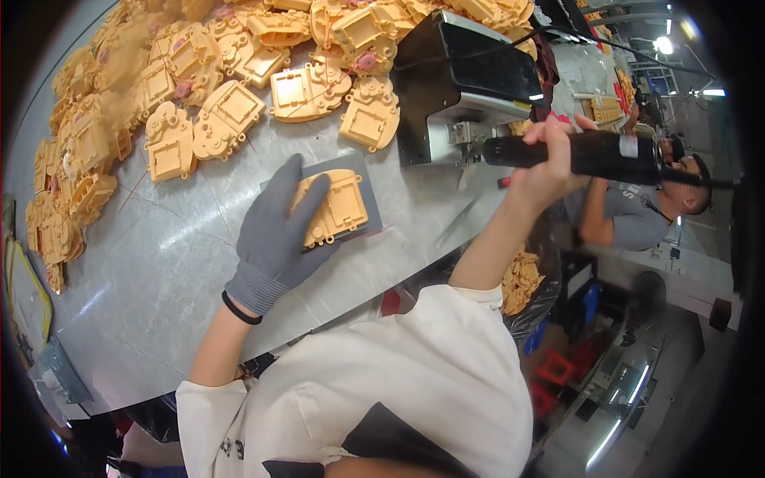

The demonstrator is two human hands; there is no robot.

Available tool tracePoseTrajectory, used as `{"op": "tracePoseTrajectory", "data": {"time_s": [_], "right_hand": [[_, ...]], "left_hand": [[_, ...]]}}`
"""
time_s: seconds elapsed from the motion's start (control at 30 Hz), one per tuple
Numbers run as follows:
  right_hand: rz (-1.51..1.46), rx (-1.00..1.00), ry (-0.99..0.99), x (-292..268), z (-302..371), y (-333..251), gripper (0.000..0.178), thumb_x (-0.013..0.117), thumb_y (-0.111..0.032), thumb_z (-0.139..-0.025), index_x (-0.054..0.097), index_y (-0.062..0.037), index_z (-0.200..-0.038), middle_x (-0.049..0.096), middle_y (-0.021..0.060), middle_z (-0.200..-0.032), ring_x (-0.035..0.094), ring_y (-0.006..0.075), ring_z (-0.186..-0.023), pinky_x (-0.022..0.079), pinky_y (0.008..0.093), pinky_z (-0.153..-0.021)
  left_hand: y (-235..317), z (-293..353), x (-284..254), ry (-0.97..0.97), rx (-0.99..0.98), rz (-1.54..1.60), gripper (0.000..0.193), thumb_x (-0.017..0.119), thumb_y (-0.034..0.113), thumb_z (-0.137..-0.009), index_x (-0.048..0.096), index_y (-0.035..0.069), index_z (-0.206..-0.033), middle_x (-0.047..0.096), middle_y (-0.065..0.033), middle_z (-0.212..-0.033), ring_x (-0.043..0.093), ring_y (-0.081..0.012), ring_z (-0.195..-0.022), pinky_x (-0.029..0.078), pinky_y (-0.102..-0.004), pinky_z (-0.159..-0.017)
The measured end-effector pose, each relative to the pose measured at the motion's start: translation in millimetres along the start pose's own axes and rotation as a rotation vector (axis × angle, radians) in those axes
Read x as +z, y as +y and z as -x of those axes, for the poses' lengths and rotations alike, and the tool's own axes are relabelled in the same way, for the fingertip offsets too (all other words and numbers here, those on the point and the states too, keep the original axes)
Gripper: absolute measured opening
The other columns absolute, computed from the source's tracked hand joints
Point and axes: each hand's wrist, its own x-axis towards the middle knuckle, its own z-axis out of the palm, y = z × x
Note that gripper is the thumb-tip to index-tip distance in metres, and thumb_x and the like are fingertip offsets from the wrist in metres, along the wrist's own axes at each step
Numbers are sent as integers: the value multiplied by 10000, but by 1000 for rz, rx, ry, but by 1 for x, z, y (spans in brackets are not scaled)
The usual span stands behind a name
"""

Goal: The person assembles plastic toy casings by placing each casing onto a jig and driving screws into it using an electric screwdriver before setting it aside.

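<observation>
My left hand [275, 227], in a grey knit glove, rests on a yellow-orange plastic housing [347, 203], its thumb and fingers closed about the left side. Beneath the housing lies a dark grey pad [372, 195] on the metal table. My bare right hand [548, 163] is wrapped round a black electric screwdriver [602, 154], held sideways. The screwdriver's front end points left, close to the outlet of a black and silver box-shaped machine, which looks like a screw feeder [470, 76]. Whether the bit touches the outlet I cannot tell.
Loose yellow-orange housings [227, 119] spread along the table's far and left sides, heaped at the back. A black cable crosses above the machine. Below the table edge at right stands a black bag [522, 279] of similar parts. A co-worker [645, 207] is at the far right.
</observation>
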Motion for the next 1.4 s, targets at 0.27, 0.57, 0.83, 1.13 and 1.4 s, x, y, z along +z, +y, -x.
{"op": "tracePoseTrajectory", "data": {"time_s": [0.27,0.57,0.83,1.13,1.4], "right_hand": [[-68,177,-143,-6,12,7,295,539,87,-700,458,-20,-963,483,48,-628,480,153,-481,430,294,-493],[-121,-62,-65,-5,9,-22,396,533,59,-698,423,1,-1074,488,50,-637,457,142,-483,433,292,-530],[30,114,-167,-4,8,5,308,540,72,-700,449,6,-987,488,81,-622,468,165,-449,428,296,-499],[-420,96,-487,13,95,-53,444,518,50,-717,346,-23,-1119,497,73,-641,491,187,-480,437,354,-540],[-344,111,-541,44,115,-53,425,559,54,-725,351,-37,-1084,506,75,-627,499,174,-493,435,319,-524]], "left_hand": [[-21,27,12,169,-23,108,746,812,246,-554,481,70,-1199,545,-117,-1141,482,-334,-1104,290,-510,-1023],[-15,19,7,133,-50,179,670,795,260,-563,515,67,-1140,563,-108,-1014,493,-305,-1051,296,-481,-1013],[-20,23,7,148,-41,190,687,792,259,-563,504,67,-1156,564,-115,-1012,491,-314,-1055,291,-478,-1019],[-26,22,11,126,-23,186,740,801,241,-560,461,77,-1196,569,-90,-1080,494,-304,-1082,288,-503,-1036],[-27,24,11,139,-17,204,732,790,293,-572,466,102,-1200,569,-84,-1023,502,-294,-1055,322,-518,-995]]}}
